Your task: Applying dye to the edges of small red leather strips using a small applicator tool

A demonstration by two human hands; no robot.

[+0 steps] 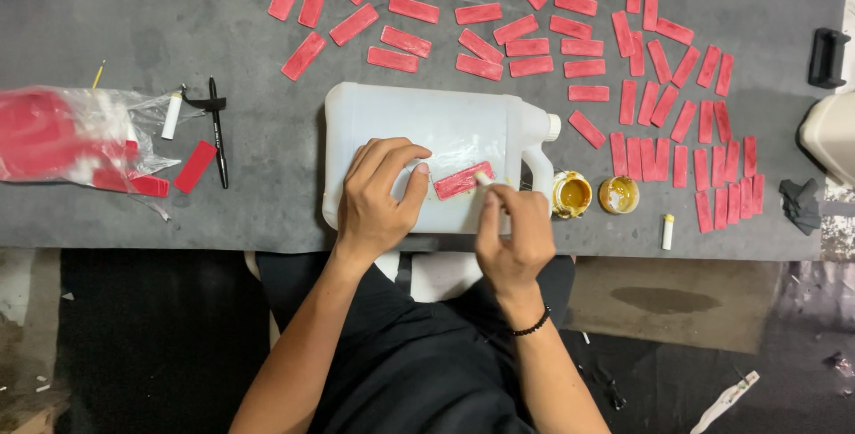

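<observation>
Glossy white plastic jug (419, 122), matt grey table (160, 24)

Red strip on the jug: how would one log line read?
left hand: steadies red strip | right hand: applicator at strip | base: white jug

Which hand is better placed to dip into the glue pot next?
Right. The right hand holds the applicator and sits beside the open pot; the left hand pins the red strip on the jug.
</observation>
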